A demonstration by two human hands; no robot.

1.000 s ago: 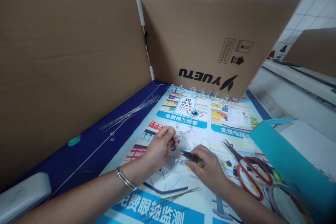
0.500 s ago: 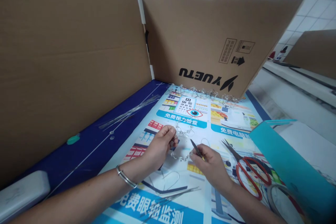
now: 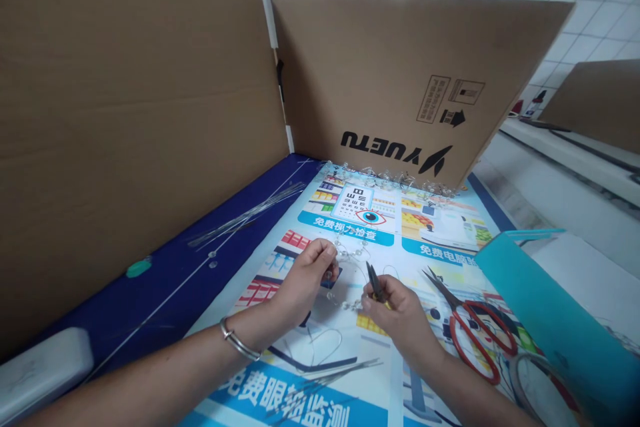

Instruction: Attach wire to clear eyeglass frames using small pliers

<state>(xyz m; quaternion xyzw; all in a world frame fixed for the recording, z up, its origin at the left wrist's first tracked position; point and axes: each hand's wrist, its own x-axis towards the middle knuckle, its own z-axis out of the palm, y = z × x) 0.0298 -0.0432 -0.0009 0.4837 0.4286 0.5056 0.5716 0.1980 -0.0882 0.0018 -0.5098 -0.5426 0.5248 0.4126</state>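
Observation:
My left hand (image 3: pixel 305 277) pinches a strand of clear crystal beads on thin wire (image 3: pixel 347 303) at its fingertips, with a silver bangle (image 3: pixel 237 340) on that wrist. My right hand (image 3: pixel 395 313) is shut around small dark-tipped pliers (image 3: pixel 375 283), whose jaws point up. The beaded strand runs between my hands and loops up towards the eye-chart picture, and part of it is hidden behind my fingers. Both hands rest just above a printed poster mat (image 3: pixel 400 240).
Red-handled scissors (image 3: pixel 475 333) lie to the right of my right hand, beside a teal folder (image 3: pixel 550 300) and a tape roll (image 3: pixel 537 390). Cardboard walls (image 3: pixel 400 67) stand behind, with crystal pieces (image 3: pixel 395 177) along their base. Loose wires (image 3: pixel 245 220) lie on blue cloth (image 3: pixel 170 280).
The pliers have swung from pointing left to pointing up in my right hand. The beaded strand has shifted with them, and my left hand has stayed almost still.

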